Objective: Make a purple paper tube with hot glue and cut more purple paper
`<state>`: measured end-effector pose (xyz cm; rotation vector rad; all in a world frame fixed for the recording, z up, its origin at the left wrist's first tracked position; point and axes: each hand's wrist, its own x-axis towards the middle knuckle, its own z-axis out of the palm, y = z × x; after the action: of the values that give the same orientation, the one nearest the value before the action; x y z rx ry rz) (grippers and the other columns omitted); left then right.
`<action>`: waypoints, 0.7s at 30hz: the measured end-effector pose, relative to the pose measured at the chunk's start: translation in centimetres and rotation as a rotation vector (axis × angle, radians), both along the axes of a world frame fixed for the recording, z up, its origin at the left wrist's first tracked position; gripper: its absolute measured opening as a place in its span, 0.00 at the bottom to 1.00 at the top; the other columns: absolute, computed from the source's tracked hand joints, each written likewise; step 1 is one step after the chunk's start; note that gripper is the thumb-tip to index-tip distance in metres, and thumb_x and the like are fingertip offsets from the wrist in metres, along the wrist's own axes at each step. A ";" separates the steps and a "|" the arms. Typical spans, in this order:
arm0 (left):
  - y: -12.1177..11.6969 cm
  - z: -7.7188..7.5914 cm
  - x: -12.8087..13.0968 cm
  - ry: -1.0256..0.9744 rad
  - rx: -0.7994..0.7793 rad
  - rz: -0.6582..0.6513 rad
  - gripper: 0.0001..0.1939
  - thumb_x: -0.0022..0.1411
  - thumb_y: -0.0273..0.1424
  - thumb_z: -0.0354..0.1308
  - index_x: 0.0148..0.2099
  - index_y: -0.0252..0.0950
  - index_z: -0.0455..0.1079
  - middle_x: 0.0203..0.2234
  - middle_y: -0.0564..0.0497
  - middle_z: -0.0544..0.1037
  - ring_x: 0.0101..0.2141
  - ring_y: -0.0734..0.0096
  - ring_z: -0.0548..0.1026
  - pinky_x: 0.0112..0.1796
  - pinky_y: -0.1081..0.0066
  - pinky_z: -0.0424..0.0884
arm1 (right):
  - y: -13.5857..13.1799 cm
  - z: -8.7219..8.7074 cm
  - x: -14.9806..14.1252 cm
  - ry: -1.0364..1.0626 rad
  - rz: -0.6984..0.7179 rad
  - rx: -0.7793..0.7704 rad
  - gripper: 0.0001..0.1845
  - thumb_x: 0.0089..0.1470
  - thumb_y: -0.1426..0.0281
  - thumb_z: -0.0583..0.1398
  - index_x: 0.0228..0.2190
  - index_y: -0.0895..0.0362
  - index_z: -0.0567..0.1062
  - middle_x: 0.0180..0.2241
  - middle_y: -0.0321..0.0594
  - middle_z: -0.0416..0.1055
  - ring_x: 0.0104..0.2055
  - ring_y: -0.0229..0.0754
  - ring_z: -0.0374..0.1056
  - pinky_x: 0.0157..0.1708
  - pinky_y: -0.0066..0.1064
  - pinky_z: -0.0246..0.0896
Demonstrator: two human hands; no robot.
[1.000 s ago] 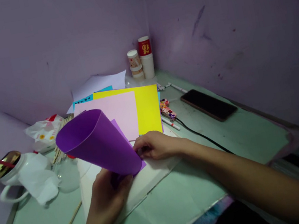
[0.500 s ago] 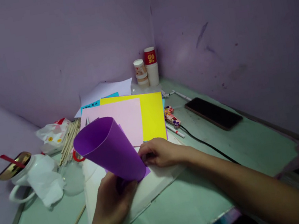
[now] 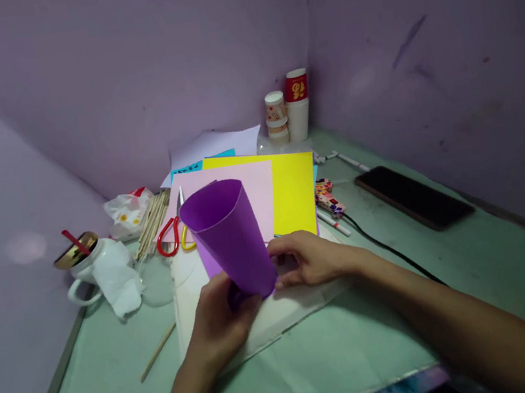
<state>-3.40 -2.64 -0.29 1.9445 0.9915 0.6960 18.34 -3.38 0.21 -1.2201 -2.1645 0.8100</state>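
A purple paper tube (image 3: 236, 248), open at the top and tilted to the left, stands on a white board (image 3: 266, 334). My left hand (image 3: 226, 318) is closed around its lower left side, with the thumb in front of the base. At the lower right edge, my right hand (image 3: 308, 256) has thumb and fingers curled against the base in a pinch. Part of a flat purple sheet (image 3: 209, 260) shows behind the tube. Beyond lie a pink sheet (image 3: 256, 191), a yellow sheet (image 3: 295, 191) and scissors (image 3: 168, 237) with red and yellow handles.
Left are a white mug (image 3: 102, 265), a bundle of sticks (image 3: 153, 222) and one loose stick (image 3: 158, 352). Right lie a phone (image 3: 415, 196), a patterned glue gun (image 3: 328, 197) and its black cord (image 3: 394, 251). Paper cups (image 3: 298, 109) stand in the corner.
The view has swung left, so everything sits farther right. The tube is tipped more upright, and the scissors behind it show more. Both hands stay at its base.
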 end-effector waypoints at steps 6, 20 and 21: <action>0.5 -0.5 -0.5 0.047 -0.045 -0.023 0.15 0.54 0.29 0.59 0.45 0.36 0.68 0.38 0.47 0.77 0.37 0.63 0.75 0.39 0.64 0.72 | 0.1 0.1 0.0 0.029 -0.005 -0.063 0.16 0.48 0.63 0.64 0.40 0.54 0.76 0.35 0.37 0.74 0.36 0.40 0.67 0.36 0.29 0.57; 1.1 0.7 -1.4 0.084 -0.071 -0.075 0.15 0.55 0.33 0.59 0.45 0.35 0.71 0.39 0.47 0.79 0.38 0.63 0.76 0.41 0.63 0.72 | -0.1 0.5 -0.1 0.034 -0.003 -0.111 0.13 0.48 0.65 0.64 0.38 0.54 0.78 0.37 0.39 0.74 0.39 0.43 0.66 0.39 0.32 0.57; 1.1 0.7 -1.3 0.083 -0.075 -0.065 0.15 0.54 0.34 0.59 0.44 0.35 0.72 0.38 0.47 0.79 0.38 0.63 0.76 0.41 0.63 0.72 | -0.1 0.5 -0.1 0.033 -0.004 -0.110 0.13 0.48 0.65 0.64 0.38 0.54 0.78 0.37 0.39 0.74 0.39 0.43 0.66 0.39 0.32 0.57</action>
<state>-4.71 -1.54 0.40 1.9444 0.9853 0.5383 18.27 -3.45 0.75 -1.2553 -2.1142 0.9523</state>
